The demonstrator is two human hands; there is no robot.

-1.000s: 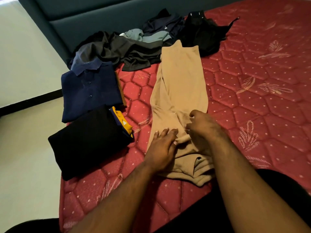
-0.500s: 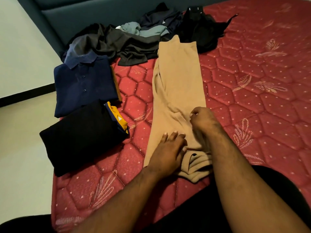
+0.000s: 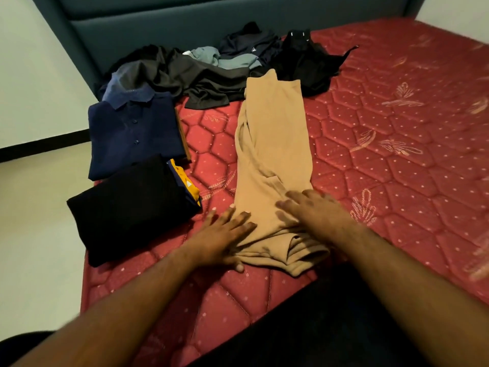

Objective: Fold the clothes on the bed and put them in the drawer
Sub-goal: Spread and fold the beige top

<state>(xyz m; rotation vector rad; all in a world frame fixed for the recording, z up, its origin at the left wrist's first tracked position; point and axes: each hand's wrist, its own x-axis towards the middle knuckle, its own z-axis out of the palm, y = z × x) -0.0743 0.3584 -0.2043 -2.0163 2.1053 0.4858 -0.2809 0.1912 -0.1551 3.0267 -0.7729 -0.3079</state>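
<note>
A tan garment [image 3: 274,144] lies lengthwise on the red mattress [image 3: 383,160], folded into a long strip, its near end bunched. My left hand [image 3: 225,234] lies flat with spread fingers on the strip's near left edge. My right hand [image 3: 309,210], blurred, rests with straight fingers on the near right part. To the left sit a folded navy polo shirt [image 3: 132,133] and a folded black garment [image 3: 127,207] with a yellow and navy piece [image 3: 188,184] under its edge. A heap of unfolded dark clothes [image 3: 211,67] lies by the headboard.
The teal padded headboard [image 3: 158,25] runs across the back. Pale floor [image 3: 34,221] and a white wall with a black skirting lie left of the bed. The right half of the mattress is bare. No drawer is in view.
Both hands have let go of the bunched fabric and now lie flat and spread on the tan garment. The camera view has shifted slightly.
</note>
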